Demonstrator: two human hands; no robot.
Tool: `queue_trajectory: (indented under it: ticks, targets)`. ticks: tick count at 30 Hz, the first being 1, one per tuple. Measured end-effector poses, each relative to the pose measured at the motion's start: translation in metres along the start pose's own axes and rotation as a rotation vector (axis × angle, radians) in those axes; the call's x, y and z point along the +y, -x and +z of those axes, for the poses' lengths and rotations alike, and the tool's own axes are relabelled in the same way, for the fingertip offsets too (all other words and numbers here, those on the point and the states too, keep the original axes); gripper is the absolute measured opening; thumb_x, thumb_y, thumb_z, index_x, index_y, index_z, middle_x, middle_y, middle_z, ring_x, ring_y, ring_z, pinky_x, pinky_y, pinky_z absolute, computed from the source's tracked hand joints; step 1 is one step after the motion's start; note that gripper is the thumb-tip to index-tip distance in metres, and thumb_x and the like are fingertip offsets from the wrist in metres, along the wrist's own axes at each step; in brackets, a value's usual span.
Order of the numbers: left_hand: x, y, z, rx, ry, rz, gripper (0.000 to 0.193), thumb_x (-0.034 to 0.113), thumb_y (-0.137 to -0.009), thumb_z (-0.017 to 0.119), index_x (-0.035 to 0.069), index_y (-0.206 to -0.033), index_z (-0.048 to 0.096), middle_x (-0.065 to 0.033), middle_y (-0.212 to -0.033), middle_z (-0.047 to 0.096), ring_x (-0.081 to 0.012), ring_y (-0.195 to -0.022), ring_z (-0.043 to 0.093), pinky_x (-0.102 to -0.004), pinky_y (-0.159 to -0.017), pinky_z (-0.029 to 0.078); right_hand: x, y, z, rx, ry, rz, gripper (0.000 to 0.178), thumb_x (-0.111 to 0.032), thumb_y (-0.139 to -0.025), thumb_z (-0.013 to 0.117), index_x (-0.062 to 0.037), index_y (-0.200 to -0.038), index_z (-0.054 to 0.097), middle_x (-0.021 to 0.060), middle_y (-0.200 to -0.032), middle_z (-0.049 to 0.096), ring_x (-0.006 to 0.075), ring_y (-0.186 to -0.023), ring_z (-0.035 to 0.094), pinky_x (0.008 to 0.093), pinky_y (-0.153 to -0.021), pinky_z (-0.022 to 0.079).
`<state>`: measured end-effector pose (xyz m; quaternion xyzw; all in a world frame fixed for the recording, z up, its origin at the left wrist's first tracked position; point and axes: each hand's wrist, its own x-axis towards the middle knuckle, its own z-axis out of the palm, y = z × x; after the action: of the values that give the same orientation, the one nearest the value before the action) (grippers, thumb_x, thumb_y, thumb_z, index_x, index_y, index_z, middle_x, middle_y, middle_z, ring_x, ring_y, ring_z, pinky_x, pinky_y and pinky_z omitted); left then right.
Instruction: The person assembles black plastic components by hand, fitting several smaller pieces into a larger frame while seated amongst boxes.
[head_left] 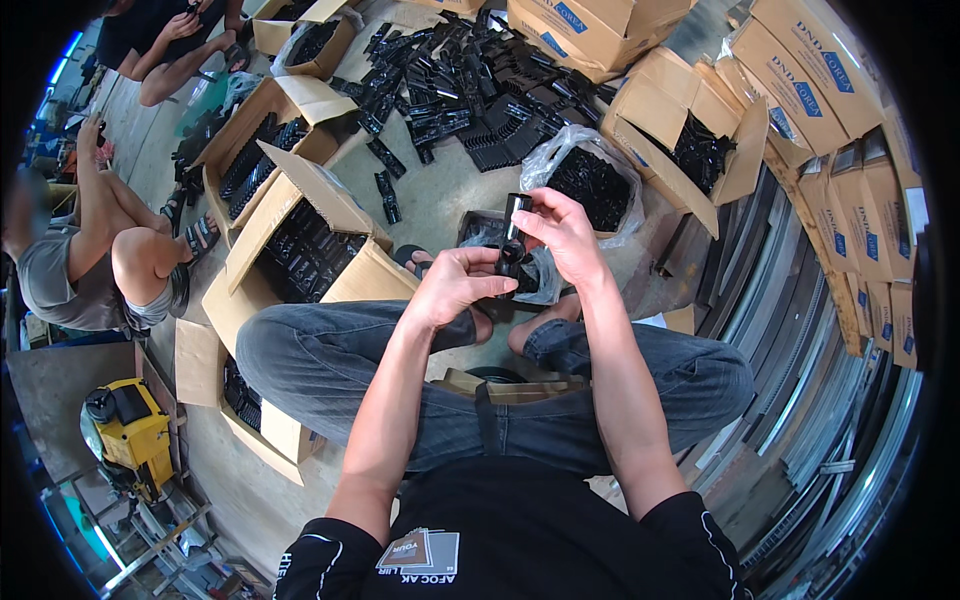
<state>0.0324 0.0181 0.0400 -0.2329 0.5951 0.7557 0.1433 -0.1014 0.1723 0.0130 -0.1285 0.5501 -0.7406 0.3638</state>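
Upright between my two hands is a glossy black part (pixel 517 212), tube-shaped at the top with a rounded, ring-like lower end; its exact kind is unclear. My left hand (pixel 458 286) pinches the lower end between thumb and fingers. Around the upper tube, the fingers of my right hand (pixel 562 236) are closed from the right side. Just beyond and below the part is a small dark tray (pixel 472 222) with clear plastic in it, partly hidden by my hands. A clear plastic bag (pixel 634 220) full of small black pieces stands to the right of it.
A large heap of black parts (pixel 490 120) covers the floor ahead. Open cartons (pixel 365 272) of black parts stand left; another open carton (pixel 640 165) stands right. Stacked cartons (pixel 800 80) and long metal profiles (pixel 800 400) line the right. Another person (pixel 75 270) sits left, near a yellow machine (pixel 135 435).
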Motion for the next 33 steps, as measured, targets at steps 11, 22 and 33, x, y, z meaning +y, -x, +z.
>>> queue_trajectory:
  ticks: [11, 22, 33]
  targets:
    - [-0.011, -0.006, -0.003, -0.034, -0.003, 0.042, 0.039, 0.004, -0.081, 0.079, -0.008, -0.116, 0.066, -0.0064, -0.098, 0.072, -0.0104, -0.087, 0.066, -0.0253, -0.08, 0.053, -0.002, 0.0, 0.001, 0.013, 0.003, 0.0, 0.028, -0.018, -0.088, 0.076, 0.0006, -0.107, 0.065, 0.003, -0.089, 0.066, 0.0089, -0.075, 0.064, 0.0235, -0.058, 0.053]
    - [-0.009, -0.004, 0.004, -0.063, 0.006, -0.027, 0.034, 0.012, -0.082, 0.081, -0.003, -0.11, 0.068, -0.0024, -0.088, 0.07, -0.0068, -0.076, 0.061, -0.0232, -0.07, 0.049, 0.006, -0.001, -0.007, 0.032, -0.054, 0.1, 0.03, -0.023, -0.088, 0.076, 0.0011, -0.102, 0.064, 0.0039, -0.086, 0.066, 0.0112, -0.071, 0.065, 0.0232, -0.053, 0.052]
    - [0.077, 0.09, -0.037, 0.081, 0.159, 0.243, 0.041, 0.006, -0.077, 0.079, -0.004, -0.114, 0.067, -0.0132, -0.107, 0.072, -0.0215, -0.099, 0.069, -0.0356, -0.095, 0.052, 0.025, -0.009, -0.031, -0.072, -0.352, -0.05, 0.063, -0.051, -0.104, 0.042, 0.0049, -0.129, 0.053, 0.0153, -0.102, 0.068, 0.0214, -0.082, 0.069, 0.0329, -0.067, 0.059]
